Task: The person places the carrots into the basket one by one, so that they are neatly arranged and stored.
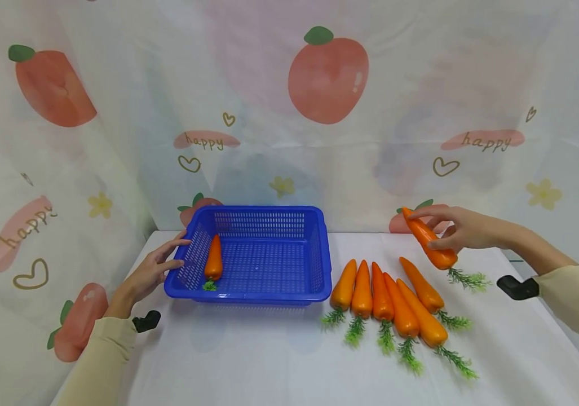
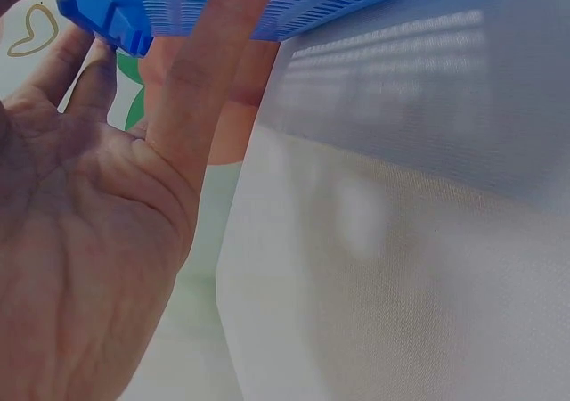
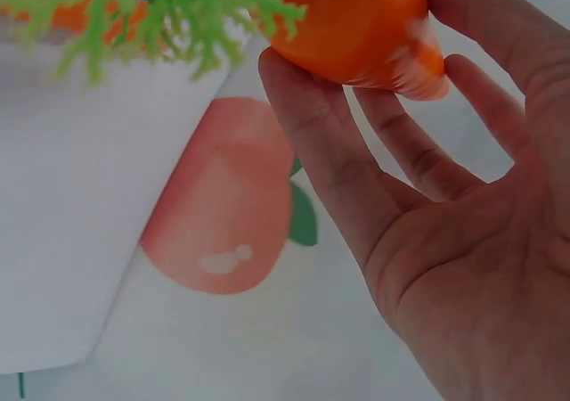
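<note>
A blue plastic basket (image 1: 248, 296) stands on the table, and one orange carrot (image 1: 213, 259) with a short green top lies inside near its left wall. My left hand (image 1: 149, 274) rests its extended fingers and thumb on the basket's left rim. In the left wrist view the palm shows under the basket's edge, with the fingertips partly hidden. On the right, my right hand (image 1: 454, 228) holds another carrot (image 1: 428, 239) raised over the table, thumb on one side and fingers on the other. Its tip points up and left; its leafy top (image 3: 178, 13) hangs at the lower end.
Several carrots (image 1: 362, 290) lie side by side right of the basket, leafy ends toward me. One carrot (image 1: 420, 286) lies behind the right end of this row. White cloth covers the table (image 1: 248, 361); a fruit-printed curtain (image 1: 269, 73) hangs behind and at the left.
</note>
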A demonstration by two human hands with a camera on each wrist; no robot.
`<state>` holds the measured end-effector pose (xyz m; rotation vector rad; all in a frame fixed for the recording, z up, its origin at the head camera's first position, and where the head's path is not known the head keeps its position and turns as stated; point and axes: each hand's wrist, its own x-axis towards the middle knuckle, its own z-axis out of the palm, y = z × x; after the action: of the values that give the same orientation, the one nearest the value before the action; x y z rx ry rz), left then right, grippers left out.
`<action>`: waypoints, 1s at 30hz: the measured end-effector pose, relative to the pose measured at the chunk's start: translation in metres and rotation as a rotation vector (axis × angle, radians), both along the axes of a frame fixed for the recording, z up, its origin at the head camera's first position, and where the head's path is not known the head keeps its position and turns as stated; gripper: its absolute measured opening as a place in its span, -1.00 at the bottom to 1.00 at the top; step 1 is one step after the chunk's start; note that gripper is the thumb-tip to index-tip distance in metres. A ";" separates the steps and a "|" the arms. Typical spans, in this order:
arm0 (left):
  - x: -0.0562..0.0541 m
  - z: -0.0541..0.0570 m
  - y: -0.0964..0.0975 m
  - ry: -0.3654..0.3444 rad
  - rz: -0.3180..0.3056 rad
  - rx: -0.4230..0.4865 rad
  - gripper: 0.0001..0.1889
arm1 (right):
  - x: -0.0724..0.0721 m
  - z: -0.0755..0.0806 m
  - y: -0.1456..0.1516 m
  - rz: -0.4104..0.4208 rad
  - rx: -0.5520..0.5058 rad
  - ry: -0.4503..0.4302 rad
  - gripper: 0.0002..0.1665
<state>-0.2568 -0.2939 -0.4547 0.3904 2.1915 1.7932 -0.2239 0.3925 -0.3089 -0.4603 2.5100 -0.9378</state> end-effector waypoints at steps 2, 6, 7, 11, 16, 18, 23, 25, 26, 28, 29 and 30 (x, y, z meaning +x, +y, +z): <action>0.000 -0.001 0.000 -0.003 -0.001 0.003 -0.41 | -0.005 0.006 -0.009 0.019 -0.011 -0.008 -0.18; -0.001 -0.001 0.000 -0.006 -0.002 0.013 -0.41 | -0.015 0.017 -0.029 0.053 -0.016 -0.006 -0.18; -0.001 -0.001 0.000 -0.006 -0.003 0.013 -0.41 | -0.017 0.019 -0.034 0.061 -0.011 0.000 -0.18; -0.002 -0.001 -0.001 -0.003 -0.002 0.011 -0.42 | -0.027 0.026 -0.059 0.089 0.024 0.033 -0.19; -0.001 -0.001 -0.001 0.002 -0.005 0.002 -0.42 | -0.040 0.029 -0.090 0.110 0.058 0.035 -0.18; -0.001 -0.001 -0.001 0.008 -0.008 -0.001 -0.42 | -0.046 0.029 -0.103 0.124 0.055 0.025 -0.18; -0.001 -0.002 -0.001 0.021 -0.008 -0.014 -0.42 | -0.062 0.025 -0.136 0.185 0.029 0.025 -0.17; -0.001 -0.002 -0.002 0.022 -0.007 -0.018 -0.42 | -0.068 0.023 -0.150 0.214 0.019 0.029 -0.17; -0.001 -0.002 -0.002 0.022 -0.008 -0.018 -0.42 | -0.071 0.021 -0.157 0.221 0.013 0.025 -0.17; -0.002 -0.002 -0.002 0.021 -0.013 -0.012 -0.42 | -0.076 0.018 -0.171 0.238 0.001 0.017 -0.19; -0.002 -0.002 -0.002 0.020 -0.015 -0.010 -0.42 | -0.078 0.017 -0.178 0.249 -0.008 0.012 -0.19; -0.002 -0.002 -0.002 0.018 -0.017 -0.008 -0.42 | -0.081 0.015 -0.185 0.260 -0.017 0.008 -0.19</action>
<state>-0.2586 -0.2960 -0.4570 0.4237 2.1998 1.7788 -0.3046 0.2074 -0.2942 -0.7746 2.3768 -0.8565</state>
